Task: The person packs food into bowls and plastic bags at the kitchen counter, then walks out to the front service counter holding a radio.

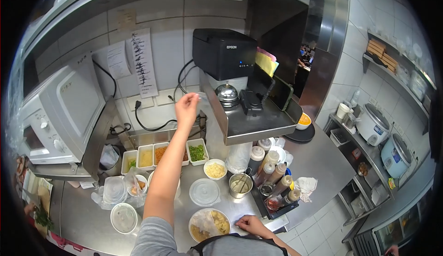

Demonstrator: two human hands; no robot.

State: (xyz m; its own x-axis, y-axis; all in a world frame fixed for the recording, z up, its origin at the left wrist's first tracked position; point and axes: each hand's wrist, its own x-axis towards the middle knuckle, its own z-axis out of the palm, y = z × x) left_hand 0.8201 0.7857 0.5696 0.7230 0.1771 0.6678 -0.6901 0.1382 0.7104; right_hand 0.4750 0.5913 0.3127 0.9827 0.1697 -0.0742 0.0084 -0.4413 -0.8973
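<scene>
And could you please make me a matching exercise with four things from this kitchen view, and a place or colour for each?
1. Printer
2. Right hand
3. Microwave
4. Left hand

A. White
B. Raised well above the counter
C. Black
D. Low, beside the food bowl

Right pairs: 1-C, 2-D, 3-A, 4-B

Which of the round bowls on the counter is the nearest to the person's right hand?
The large white bowl of yellowish food: its rim is just beside the right hand, and no other bowl stands so close.
</scene>
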